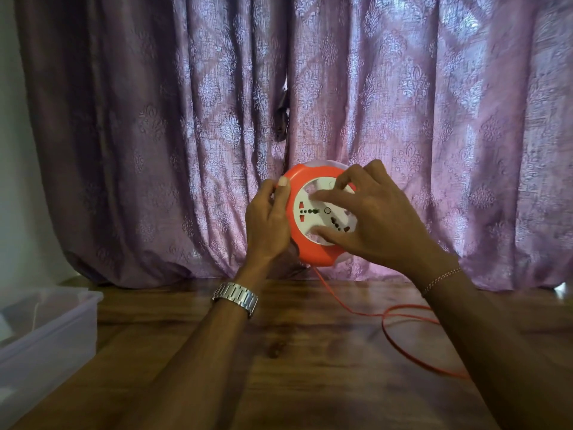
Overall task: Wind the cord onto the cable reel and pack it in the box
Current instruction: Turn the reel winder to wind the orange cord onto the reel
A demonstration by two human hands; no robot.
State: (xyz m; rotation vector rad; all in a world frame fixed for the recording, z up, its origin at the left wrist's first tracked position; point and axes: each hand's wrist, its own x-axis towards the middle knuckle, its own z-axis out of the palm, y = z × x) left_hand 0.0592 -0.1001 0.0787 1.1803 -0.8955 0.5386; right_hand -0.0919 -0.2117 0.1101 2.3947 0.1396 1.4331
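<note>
While the reel (313,212) is held up in the air over the worktop (279,352), both hands are on it. The reel is round, orange on the outside and white in the middle, and the white part has plug holes in it. It stands on its edge with the white face turned toward the person.

The left hand (268,225) grips the orange rim on the left side. Its thumb lies over the front of the rim and the fingers curl round the back. There is a silver watch (235,297) on that wrist.

The right hand (369,218) rests on the white face. Its fingers are bent and spread, and the tips press into the dips at the edge of the white part. A thin bracelet (440,279) is on that wrist.

An orange cord (400,324) hangs down from the bottom of the reel. It lands on the worktop and makes a loose loop on the right, then goes under the right arm.

A clear plastic box (46,336) sits on the worktop, far off to the left, well apart from the reel. A purple curtain (403,103) hangs behind it all.
</note>
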